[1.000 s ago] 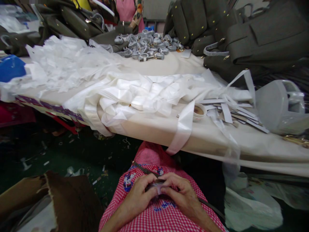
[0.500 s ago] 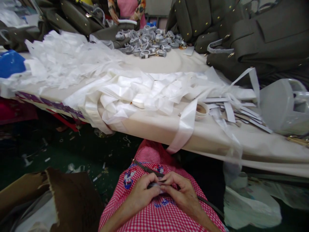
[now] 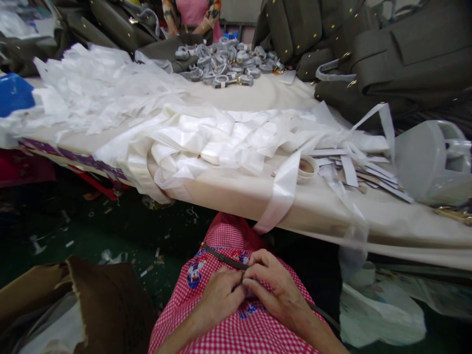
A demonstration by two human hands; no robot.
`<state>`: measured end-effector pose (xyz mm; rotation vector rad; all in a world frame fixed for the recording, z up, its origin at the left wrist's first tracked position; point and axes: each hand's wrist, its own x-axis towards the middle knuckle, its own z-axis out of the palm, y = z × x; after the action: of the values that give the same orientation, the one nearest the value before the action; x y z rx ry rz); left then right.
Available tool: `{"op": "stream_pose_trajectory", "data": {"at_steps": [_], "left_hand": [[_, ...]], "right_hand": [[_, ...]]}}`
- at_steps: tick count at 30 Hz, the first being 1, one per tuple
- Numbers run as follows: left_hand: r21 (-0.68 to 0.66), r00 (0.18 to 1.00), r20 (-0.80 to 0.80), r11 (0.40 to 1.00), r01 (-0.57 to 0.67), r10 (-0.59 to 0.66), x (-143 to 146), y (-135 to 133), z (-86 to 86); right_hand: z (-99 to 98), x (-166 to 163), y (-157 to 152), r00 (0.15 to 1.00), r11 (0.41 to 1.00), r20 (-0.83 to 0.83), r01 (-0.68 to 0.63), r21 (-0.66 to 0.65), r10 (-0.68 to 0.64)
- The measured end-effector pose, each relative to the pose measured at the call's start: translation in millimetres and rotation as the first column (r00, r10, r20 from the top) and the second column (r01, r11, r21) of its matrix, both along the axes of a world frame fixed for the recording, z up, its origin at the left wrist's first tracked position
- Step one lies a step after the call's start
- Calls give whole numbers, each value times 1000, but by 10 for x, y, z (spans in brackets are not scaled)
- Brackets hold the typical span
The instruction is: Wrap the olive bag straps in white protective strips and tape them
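My left hand (image 3: 221,295) and my right hand (image 3: 275,287) rest together on my lap, over a red-and-white checked apron (image 3: 239,334). Both have their fingers curled and pinched around a thin dark strap (image 3: 221,257) that runs across my lap from the left and comes out again at the right. The part of the strap between my fingertips is hidden by the fingers. The white-covered table (image 3: 332,211) stands just beyond my knees.
White plastic strips (image 3: 206,142) are heaped on the table, with a tape roll (image 3: 306,168), cut card strips (image 3: 365,172), a pile of grey wrapped rings (image 3: 224,66) and dark green bags (image 3: 387,54). Another person (image 3: 191,14) stands at the far side. A brown piece (image 3: 106,305) lies lower left.
My hands have closed tighter together and shifted slightly on the strap; the small pale piece seen between my fingertips earlier is now covered. The far person's hands have moved.
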<state>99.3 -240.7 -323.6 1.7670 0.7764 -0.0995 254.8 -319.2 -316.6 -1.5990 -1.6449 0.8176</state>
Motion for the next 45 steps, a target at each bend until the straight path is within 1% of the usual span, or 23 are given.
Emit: {"op": "stream_pose_trajectory", "data": {"at_steps": [2, 4, 5, 8, 11, 12, 13, 14, 15, 16, 17, 18, 19, 20, 22, 24, 26, 28, 31, 34, 38, 42, 45], "left_hand": [[48, 1000, -1, 999, 18, -18, 10, -9, -5], [86, 999, -24, 996, 28, -26, 13, -14, -12], [98, 999, -31, 995, 29, -26, 12, -17, -15], [89, 1000, -14, 996, 6, -5, 1, -25, -28], [15, 998, 21, 998, -55, 55, -10, -20, -60], [-26, 995, 35, 996, -88, 89, -12, -15, -74], [-81, 991, 51, 989, -120, 125, -13, -10, -87], [-142, 987, 68, 980, -138, 149, -15, -5, -99], [-193, 983, 85, 971, -142, 160, -17, -2, -108], [-231, 982, 104, 964, -132, 159, -21, 0, -113], [-257, 981, 121, 959, -118, 153, -27, 0, -115], [-273, 980, 130, 956, -108, 148, -36, 0, -113], [-281, 980, 128, 954, -109, 150, -45, 1, -108], [-284, 979, 116, 950, -127, 166, -56, 3, -100], [-272, 979, 72, 948, -164, 190, -71, 14, -78], [-225, 985, 46, 962, -153, 167, -73, 31, -47], [-190, 991, 58, 976, -104, 116, -60, 51, -4], [-177, 993, 97, 983, -45, 63, -41, 71, 46], [-151, 988, 153, 988, 11, 13, -26, 98, 104], [-145, 988, 156, 989, 19, 4, -40, 110, 108], [-144, 989, 147, 989, 25, -4, -63, 95, 78], [-113, 995, 99, 993, 27, -16, -63, 60, 48], [-110, 995, 99, 994, 21, -10, -61, 28, -6]], "right_hand": [[97, 39, 53, 966, 997, 251, -78, 26, 69], [186, 67, 117, 878, 981, 452, -190, 30, 157], [221, 74, 149, 834, 969, 516, -245, 31, 194], [247, 51, 212, 754, 933, 611, -354, 69, 241], [139, -28, 212, 746, 900, 646, -382, 212, 165], [89, -54, 205, 775, 891, 618, -364, 272, 128], [42, -71, 198, 831, 898, 550, -303, 319, 85], [4, -71, 194, 902, 922, 432, -185, 340, 22], [-22, -50, 193, 959, 947, 272, -11, 322, -82], [-37, -4, 194, 971, 947, 98, 188, 259, -219], [-44, 68, 194, 934, 921, -48, 357, 156, -354], [-48, 162, 190, 884, 888, -138, 457, 49, -447], [-55, 270, 177, 860, 873, -164, 488, -17, -484], [-68, 383, 154, 872, 881, -128, 472, -32, -472], [-110, 570, 75, 910, 912, 61, 409, 19, -409], [-155, 646, -26, 912, 930, 182, 365, 46, -367], [-173, 589, -109, 955, 959, 118, 280, -40, -274], [-156, 442, -141, 991, 982, -12, 133, -137, -135], [-80, 214, -96, 992, 979, -127, -14, -202, -12], [3, 104, -21, 963, 966, -267, -98, -241, 31], [28, 98, -4, 927, 972, -375, -100, -212, 14], [-58, 92, -63, 900, 958, -429, -56, -280, -73], [-136, 53, -102, 873, 971, -475, -6, -240, -112]]}}
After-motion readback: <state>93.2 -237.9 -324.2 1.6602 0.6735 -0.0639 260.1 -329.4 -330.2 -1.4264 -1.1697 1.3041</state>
